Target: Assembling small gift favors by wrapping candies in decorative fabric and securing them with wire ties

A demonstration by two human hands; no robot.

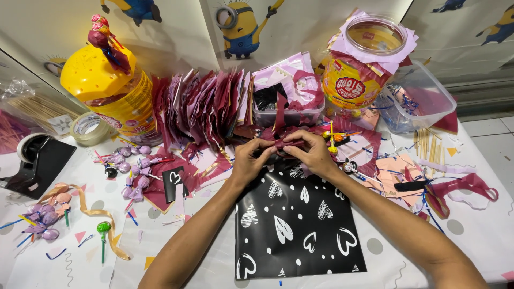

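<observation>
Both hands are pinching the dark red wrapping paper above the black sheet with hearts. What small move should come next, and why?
Probably a gentle twist of the crumpled dark red wrapping paper between the fingertips. The left hand and the right hand pinch it from both sides above the black sheet with white hearts, and it looks gathered but still loose. What it wraps is hidden.

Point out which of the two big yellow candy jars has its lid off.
The yellow plastic jar at the back right: its wide mouth stands open, while the left jar has its yellow lid on.
</observation>
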